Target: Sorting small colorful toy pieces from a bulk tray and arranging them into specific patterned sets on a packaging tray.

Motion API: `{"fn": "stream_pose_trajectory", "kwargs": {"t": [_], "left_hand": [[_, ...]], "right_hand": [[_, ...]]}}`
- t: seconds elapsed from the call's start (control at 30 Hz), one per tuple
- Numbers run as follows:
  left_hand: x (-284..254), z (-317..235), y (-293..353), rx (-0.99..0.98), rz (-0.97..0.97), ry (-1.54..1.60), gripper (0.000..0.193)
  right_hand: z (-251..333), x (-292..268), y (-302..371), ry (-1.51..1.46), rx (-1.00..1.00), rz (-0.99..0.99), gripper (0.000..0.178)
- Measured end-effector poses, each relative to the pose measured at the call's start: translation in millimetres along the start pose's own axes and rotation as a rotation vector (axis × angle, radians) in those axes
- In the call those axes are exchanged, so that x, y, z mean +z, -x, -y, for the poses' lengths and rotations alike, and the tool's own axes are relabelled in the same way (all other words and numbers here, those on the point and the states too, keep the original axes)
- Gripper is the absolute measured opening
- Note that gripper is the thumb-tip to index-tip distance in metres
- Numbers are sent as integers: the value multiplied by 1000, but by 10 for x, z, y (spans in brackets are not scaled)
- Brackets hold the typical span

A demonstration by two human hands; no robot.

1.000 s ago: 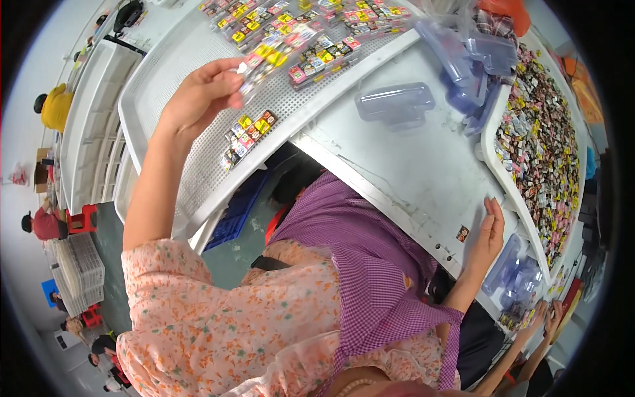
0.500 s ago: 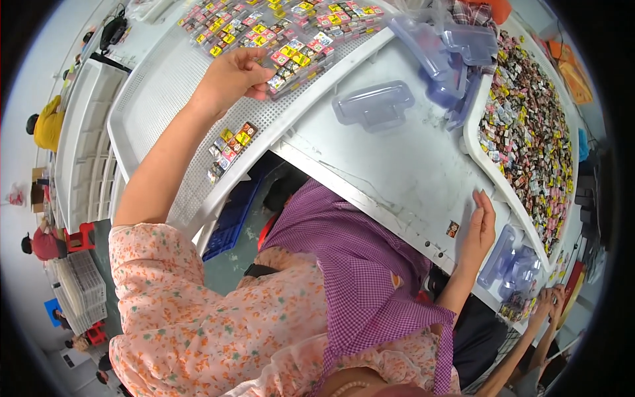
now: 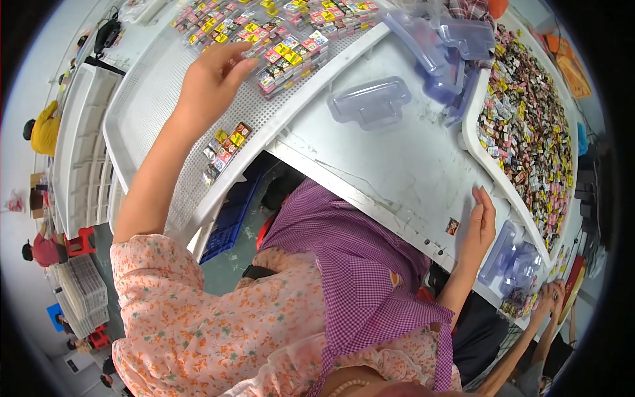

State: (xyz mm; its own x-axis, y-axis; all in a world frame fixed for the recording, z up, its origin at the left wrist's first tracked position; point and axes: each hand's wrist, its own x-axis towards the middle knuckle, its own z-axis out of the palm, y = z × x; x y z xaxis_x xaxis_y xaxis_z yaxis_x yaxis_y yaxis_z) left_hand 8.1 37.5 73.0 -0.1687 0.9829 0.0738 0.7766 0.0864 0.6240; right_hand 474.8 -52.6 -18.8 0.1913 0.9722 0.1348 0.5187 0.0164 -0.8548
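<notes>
My left hand hovers over a white perforated tray, fingers apart and holding nothing. Just right of its fingertips stands a filled clear pack of small colourful printed squares, against a row of similar packs. Nearer to me on the same tray lies a smaller pack of such squares. My right hand rests on the white table with its fingers stretched out. Beside it, on the table, lies one small dark square piece, not touched by the hand.
An empty clear plastic shell lies mid-table, with several more shells piled behind it. A white-rimmed bin of loose small pieces stands at the right. More shells sit near my right hand. Another person's hands work at far right.
My left hand has let go of the filled pack and drawn back to the left. The pack stays in the tray by the others. My right hand has hardly moved.
</notes>
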Motion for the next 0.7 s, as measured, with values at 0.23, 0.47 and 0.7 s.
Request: {"fn": "stream_pose_trajectory", "kwargs": {"t": [0.23, 0.47, 0.7], "left_hand": [[374, -247, -387, 936, 35, -449, 53], [516, -229, -489, 735, 326, -467, 59], [464, -121, -536, 771, 341, -480, 57]], "right_hand": [[30, -20, 46, 70, 7, -66, 30], [-38, -1, 50, 174, -232, -107, 30], [13, 30, 20, 138, -193, -107, 31]]}}
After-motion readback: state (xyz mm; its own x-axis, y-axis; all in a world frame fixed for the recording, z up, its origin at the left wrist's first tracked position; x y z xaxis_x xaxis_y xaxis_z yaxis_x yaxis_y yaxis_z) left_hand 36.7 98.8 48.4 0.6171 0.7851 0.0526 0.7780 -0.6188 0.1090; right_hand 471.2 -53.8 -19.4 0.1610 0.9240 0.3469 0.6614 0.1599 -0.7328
